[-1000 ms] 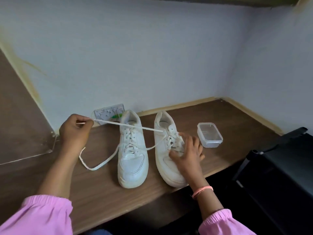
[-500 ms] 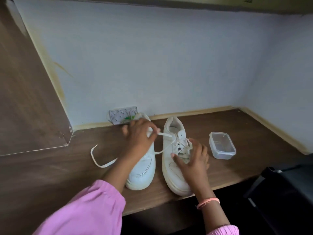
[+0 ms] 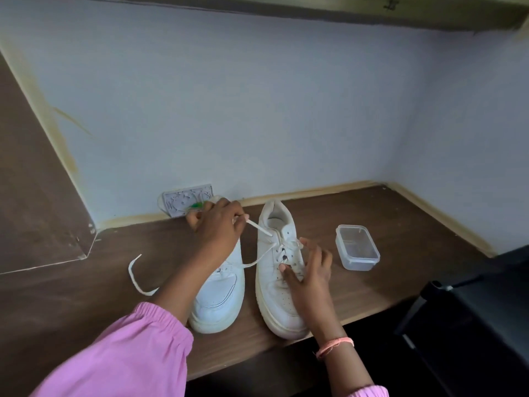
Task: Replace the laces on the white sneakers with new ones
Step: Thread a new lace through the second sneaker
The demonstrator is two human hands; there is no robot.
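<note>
The left hand (image 3: 219, 224) is pinching one end of the lace (image 3: 259, 228) between thumb and forefinger, its other fingers curled in behind, and is holding that end just beside the upper eyelets of the right-hand sneaker (image 3: 279, 270); the right hand (image 3: 307, 272) is resting on that shoe's tongue and eyelet rows, fingers spread and lightly bent, steadying it on the wooden desk (image 3: 400, 276); whether those fingertips are also nipping a crossing of lace cannot be told from here. The other run of the same lace is trailing leftwards out of a lower eyelet, passing across the left-hand sneaker (image 3: 219, 296) and under the forearm, and its loose tail (image 3: 136, 275) is lying curled on the desk well apart from both shoes. The step in hand appears to be working the lace through an eyelet of the right-hand sneaker, though whether it is going in or coming out is not plain; to do it well the tip should be kept stiff and short in the pinch, aimed squarely at the hole, while the other hand is pressing the eyelet flap flat; the slack should be drawn evenly so the flat lace is not twisting, and the trailing run kept from snagging on the neighbouring shoe. A clear plastic tub (image 3: 357, 247) is sitting near the right-hand sneaker, its contents too faint to make out.
</note>
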